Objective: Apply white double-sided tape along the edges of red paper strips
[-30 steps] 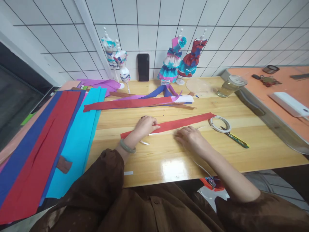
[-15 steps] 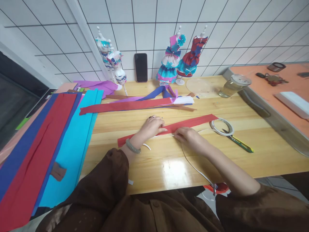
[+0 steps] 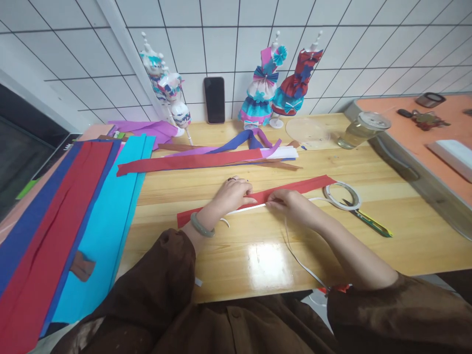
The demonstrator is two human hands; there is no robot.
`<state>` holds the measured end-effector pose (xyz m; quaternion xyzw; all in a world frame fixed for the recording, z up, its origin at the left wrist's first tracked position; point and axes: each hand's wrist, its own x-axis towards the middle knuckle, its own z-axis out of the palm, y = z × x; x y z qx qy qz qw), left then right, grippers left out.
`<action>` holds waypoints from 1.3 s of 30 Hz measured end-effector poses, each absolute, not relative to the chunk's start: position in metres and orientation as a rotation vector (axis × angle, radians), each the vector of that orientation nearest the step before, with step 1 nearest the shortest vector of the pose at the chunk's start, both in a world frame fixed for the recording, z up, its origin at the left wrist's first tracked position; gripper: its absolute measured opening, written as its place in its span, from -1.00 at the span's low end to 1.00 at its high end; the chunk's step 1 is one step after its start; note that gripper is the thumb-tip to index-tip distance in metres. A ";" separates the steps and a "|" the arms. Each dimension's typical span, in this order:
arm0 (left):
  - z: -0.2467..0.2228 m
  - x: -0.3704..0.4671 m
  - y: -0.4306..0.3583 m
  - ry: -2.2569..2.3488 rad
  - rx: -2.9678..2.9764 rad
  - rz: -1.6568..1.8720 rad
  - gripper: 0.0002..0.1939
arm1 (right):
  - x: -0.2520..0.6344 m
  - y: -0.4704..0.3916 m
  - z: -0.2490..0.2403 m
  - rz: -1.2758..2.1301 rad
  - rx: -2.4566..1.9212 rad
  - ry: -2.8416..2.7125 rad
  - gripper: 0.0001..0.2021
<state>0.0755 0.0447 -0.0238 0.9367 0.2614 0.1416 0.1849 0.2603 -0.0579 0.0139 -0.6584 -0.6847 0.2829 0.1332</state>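
Note:
A red paper strip [image 3: 306,186] lies slantwise on the wooden table. My left hand [image 3: 236,193] rests on the strip, thumb and fingers bent together near its lower edge; what it pinches, if anything, is too small to tell. Along that edge runs a thin white tape [image 3: 248,209]. My right hand [image 3: 287,201] is closed on the tape at the strip's lower edge, a little to the right of my left hand. A loose white band hangs from there toward the table's front edge. The tape roll [image 3: 342,195] touches the strip's right end.
A green-yellow cutter [image 3: 372,223] lies beside the roll. Further back are more paper strips [image 3: 191,161], a phone [image 3: 214,100], dressed small forms [image 3: 260,93] and a lidded cup [image 3: 363,130]. Coloured paper sheets [image 3: 106,236] cover the left side. An orange table [image 3: 398,110] adjoins the right.
My right hand has moved slightly right along the strip's lower edge. More white tape now shows between my hands. The view has shifted a little.

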 end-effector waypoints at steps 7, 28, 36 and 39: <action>-0.026 0.075 0.044 0.740 2.648 0.420 -0.72 | 0.264 -0.053 0.006 0.802 -1.944 -1.946 -0.84; -0.024 0.077 0.044 0.753 2.630 0.413 -0.73 | 0.261 -0.047 0.007 0.892 -1.990 -1.921 -0.84; -0.023 0.077 0.044 0.761 2.605 0.398 -0.73 | 0.260 -0.046 0.008 0.861 -2.038 -1.935 -0.84; -0.023 0.077 0.043 0.771 2.604 0.396 -0.73 | 0.261 -0.045 0.006 0.868 -2.046 -1.936 -0.84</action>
